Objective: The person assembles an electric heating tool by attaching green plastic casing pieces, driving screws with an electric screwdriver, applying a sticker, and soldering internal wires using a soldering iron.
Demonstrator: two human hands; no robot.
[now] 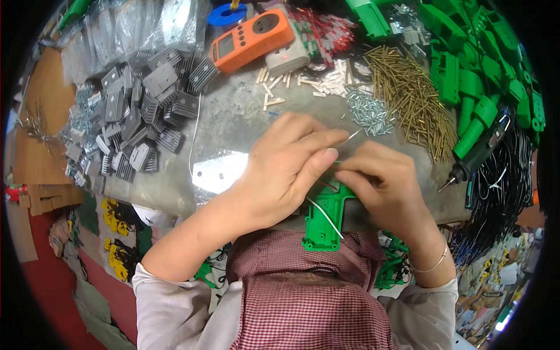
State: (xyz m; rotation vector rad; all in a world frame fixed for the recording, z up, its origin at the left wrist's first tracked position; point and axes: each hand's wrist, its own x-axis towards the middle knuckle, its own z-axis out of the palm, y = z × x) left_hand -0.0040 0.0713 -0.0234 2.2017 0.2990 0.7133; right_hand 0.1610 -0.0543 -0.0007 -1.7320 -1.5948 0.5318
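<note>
A green plastic housing half, its hollow side up, sits at the table's near edge above my lap. My right hand is closed, thumb and curled fingers pinching its upper end. Over the housing's upper left reaches my left hand, fingers pressed together. A thin white tip sticks out at its fingertips. Below that hand a white wire crosses the housing and hangs past its side; whether the two are one piece is hidden. A short reddish wire shows inside the housing, partly covered by my fingers.
Grey finned heat sinks are heaped at left. An orange meter, white sleeves, silver screws and brass pins lie farther back. At right are green housings, a black electric screwdriver and black cables.
</note>
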